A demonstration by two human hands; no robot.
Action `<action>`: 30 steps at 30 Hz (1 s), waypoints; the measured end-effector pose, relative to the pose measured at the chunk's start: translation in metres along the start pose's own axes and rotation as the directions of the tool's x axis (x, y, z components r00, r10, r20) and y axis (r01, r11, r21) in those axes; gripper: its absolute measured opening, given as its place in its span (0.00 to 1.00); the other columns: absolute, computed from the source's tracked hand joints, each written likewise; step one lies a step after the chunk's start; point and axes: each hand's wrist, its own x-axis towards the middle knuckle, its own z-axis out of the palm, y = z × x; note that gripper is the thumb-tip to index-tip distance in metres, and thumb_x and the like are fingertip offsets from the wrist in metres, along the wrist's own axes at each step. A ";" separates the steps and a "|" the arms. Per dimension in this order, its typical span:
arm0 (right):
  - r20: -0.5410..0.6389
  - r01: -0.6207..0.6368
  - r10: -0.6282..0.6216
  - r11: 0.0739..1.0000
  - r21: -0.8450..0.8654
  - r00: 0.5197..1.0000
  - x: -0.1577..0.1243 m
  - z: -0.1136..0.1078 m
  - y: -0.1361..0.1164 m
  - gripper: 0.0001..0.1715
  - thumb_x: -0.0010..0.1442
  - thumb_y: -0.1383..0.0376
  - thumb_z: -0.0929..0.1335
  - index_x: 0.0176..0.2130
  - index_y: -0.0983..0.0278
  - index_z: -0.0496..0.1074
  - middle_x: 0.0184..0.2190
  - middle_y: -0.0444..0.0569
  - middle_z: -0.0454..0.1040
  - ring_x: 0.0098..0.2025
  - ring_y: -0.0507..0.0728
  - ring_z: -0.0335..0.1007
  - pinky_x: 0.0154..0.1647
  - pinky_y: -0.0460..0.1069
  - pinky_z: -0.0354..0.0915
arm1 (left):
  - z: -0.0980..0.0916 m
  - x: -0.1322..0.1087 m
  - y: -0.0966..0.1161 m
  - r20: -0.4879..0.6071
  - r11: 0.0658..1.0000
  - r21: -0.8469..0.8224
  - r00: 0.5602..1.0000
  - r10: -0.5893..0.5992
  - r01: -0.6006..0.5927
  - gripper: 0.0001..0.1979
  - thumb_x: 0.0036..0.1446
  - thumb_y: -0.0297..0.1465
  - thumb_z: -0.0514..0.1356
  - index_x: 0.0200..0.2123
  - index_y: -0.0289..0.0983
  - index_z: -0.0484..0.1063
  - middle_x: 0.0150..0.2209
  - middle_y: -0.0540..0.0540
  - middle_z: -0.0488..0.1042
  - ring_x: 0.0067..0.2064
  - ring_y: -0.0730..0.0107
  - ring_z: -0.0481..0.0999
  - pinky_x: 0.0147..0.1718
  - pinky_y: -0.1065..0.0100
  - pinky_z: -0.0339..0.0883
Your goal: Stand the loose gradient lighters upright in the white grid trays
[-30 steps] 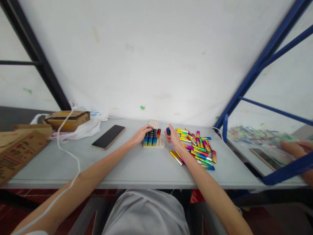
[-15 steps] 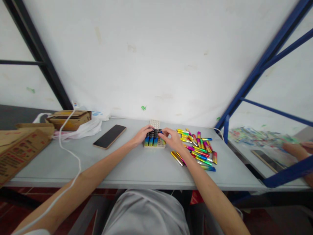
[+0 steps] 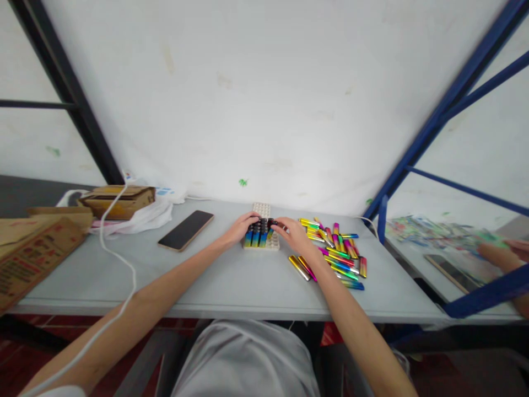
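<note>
A pale tray (image 3: 262,209) full of small holes lies near the wall. On its front half stand several black-topped lighters (image 3: 255,237) with blue-to-yellow metallic bodies, side by side. My left hand (image 3: 241,229) is at the tray's left, its fingers closed on the black tops of the lighters there; the exact hold is partly hidden. At the tray's right, my right hand (image 3: 291,231) pinches the dark top of a lighter (image 3: 270,232) tilted beside the others. Loose shiny lighter casings (image 3: 341,255) in gold, pink, green and blue lie heaped right of my right hand.
A phone (image 3: 187,230) lies to the left. Further left are cardboard boxes (image 3: 41,253), a white plastic bag (image 3: 142,220) and a white cable (image 3: 111,248) crossing above my left arm. A blue metal frame (image 3: 413,149) borders the right, with another person's hand (image 3: 496,256) beyond it.
My right fingers have shifted slightly at the tray's right, and the lighter there now shows its black top and yellowish tilted body. My left hand stays in place.
</note>
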 end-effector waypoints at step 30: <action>-0.072 -0.348 0.355 0.825 -0.445 0.932 -0.012 -0.044 0.040 0.20 0.74 0.66 0.61 0.58 0.68 0.75 0.56 0.62 0.78 0.58 0.63 0.72 0.62 0.55 0.62 | 0.000 0.001 -0.004 0.006 0.998 -0.013 0.998 -0.054 0.055 0.16 0.48 0.44 0.62 0.37 0.40 0.75 0.35 0.50 0.79 0.44 0.56 0.76 0.51 0.58 0.67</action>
